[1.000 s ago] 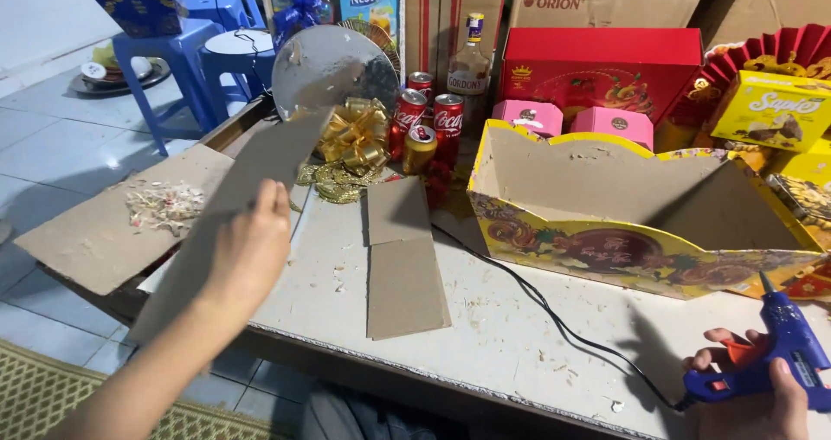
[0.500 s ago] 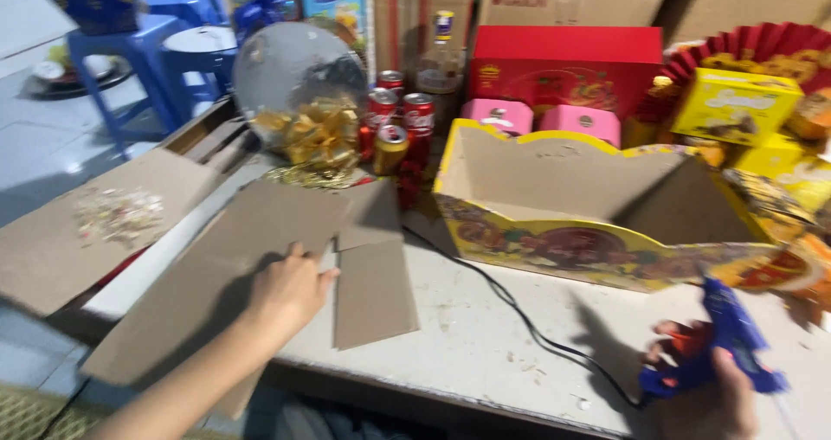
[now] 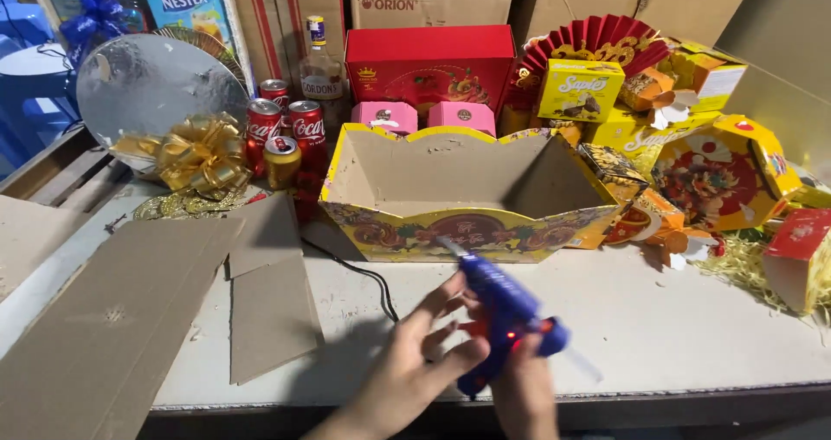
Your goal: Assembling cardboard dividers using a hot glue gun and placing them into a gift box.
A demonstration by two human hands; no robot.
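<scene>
At the table's near edge, a blue glue gun (image 3: 505, 317) sits gripped in the right hand (image 3: 525, 386), nozzle aimed at twelve o'clock toward an open yellow cardboard tray (image 3: 467, 198). The left hand (image 3: 415, 362), fingers spread, touches the gun. Its black cord (image 3: 359, 276) trails toward ten o'clock; cardboard sheets (image 3: 268, 293) lie at nine o'clock.
</scene>
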